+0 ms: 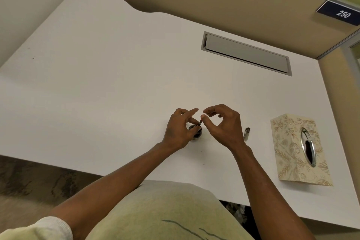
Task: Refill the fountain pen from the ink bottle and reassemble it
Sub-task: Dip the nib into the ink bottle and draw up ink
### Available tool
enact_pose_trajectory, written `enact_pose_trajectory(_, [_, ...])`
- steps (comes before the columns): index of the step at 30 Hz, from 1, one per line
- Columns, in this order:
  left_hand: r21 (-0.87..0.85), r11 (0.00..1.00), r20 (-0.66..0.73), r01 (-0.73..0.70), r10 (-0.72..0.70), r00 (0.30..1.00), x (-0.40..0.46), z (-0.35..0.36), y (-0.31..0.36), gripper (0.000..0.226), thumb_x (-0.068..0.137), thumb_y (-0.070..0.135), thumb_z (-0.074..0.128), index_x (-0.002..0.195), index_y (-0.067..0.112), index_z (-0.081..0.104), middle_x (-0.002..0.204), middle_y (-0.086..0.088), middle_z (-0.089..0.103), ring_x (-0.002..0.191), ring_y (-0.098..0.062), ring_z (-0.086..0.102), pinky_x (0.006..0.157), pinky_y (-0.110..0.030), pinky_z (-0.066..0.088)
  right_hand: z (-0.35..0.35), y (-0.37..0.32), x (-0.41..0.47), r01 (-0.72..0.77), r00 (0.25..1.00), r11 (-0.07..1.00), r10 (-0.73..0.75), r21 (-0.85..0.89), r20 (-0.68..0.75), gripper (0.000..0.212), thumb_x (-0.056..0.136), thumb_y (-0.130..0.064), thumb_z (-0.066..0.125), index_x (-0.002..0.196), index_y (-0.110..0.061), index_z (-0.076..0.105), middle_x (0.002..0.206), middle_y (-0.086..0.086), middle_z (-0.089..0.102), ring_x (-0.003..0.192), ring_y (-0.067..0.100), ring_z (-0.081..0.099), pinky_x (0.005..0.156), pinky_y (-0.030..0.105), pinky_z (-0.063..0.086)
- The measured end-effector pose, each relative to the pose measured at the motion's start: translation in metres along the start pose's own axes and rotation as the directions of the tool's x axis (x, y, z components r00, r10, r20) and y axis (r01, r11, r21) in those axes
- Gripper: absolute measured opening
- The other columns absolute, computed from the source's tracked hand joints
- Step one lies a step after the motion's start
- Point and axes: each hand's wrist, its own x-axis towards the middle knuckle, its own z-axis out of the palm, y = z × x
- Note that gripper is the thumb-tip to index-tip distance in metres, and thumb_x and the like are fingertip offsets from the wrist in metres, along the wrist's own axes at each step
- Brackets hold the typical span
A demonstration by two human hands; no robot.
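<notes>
head view: ink bottle (196,134) sits open on the white bench (97,93), with the left hand (178,129) curled round its near-left side. i read a small red pen part (200,122) standing in the bottle mouth, right hand (224,124) pinching its top; too small to say which part. advice: keep the bottle braced and the part vertical. wrists hang above the bottle. silver pen piece (247,134) lies right of the bottle, tissue box (298,150) further right.
</notes>
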Motion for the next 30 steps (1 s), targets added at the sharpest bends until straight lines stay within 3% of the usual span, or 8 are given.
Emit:
enact_pose_trajectory(11, [0.002,1.0,-0.001,0.003,-0.003,1.0,-0.0003,0.0006,0.0009,0.06,0.083,0.027,0.074,0.14,0.022,0.058,0.095,0.014,0.078,0.114,-0.012,0.05,0.087,-0.044,0.053,-0.0003,0.0009,0.0019,0.027,1.0,1.0,-0.027,-0.008,0.006,0.005,0.083,-0.015,0.079,0.083,-0.018,0.074,0.086,-0.009,0.072,0.081,0.007,0.068,0.075,0.012,0.045])
enact_pose_trajectory(18, [-0.01,1.0,-0.017,-0.021,0.021,1.0,-0.0011,-0.0004,0.0031,0.06,0.081,0.026,0.075,0.139,0.02,0.059,0.088,0.024,0.071,0.115,-0.015,0.053,0.087,-0.046,0.053,-0.0012,0.0,0.0015,0.034,0.999,0.999,-0.034,0.003,-0.003,0.005,0.084,-0.019,0.08,0.082,-0.018,0.075,0.085,-0.009,0.071,0.081,0.007,0.068,0.074,0.027,0.053])
enact_pose_trajectory(25, [0.009,0.999,-0.024,-0.043,0.043,0.999,-0.0011,-0.001,0.0044,0.062,0.081,0.029,0.074,0.14,0.022,0.058,0.084,0.034,0.062,0.116,-0.019,0.054,0.088,-0.047,0.053,-0.0016,-0.003,0.001,0.039,0.999,0.999,-0.039,-0.004,-0.017,0.006,0.083,-0.02,0.08,0.081,-0.019,0.075,0.085,-0.008,0.071,0.08,0.007,0.067,0.072,0.03,0.053])
enact_pose_trajectory(30, [0.002,1.0,-0.024,-0.031,0.031,0.999,-0.0018,-0.0024,0.0062,0.062,0.082,0.028,0.074,0.141,0.023,0.057,0.086,0.032,0.065,0.117,-0.018,0.053,0.088,-0.047,0.054,-0.0033,-0.0043,-0.0001,0.042,0.999,0.999,-0.042,0.005,-0.011,0.005,0.084,-0.018,0.08,0.083,-0.017,0.076,0.085,-0.008,0.071,0.08,0.008,0.068,0.074,0.031,0.054])
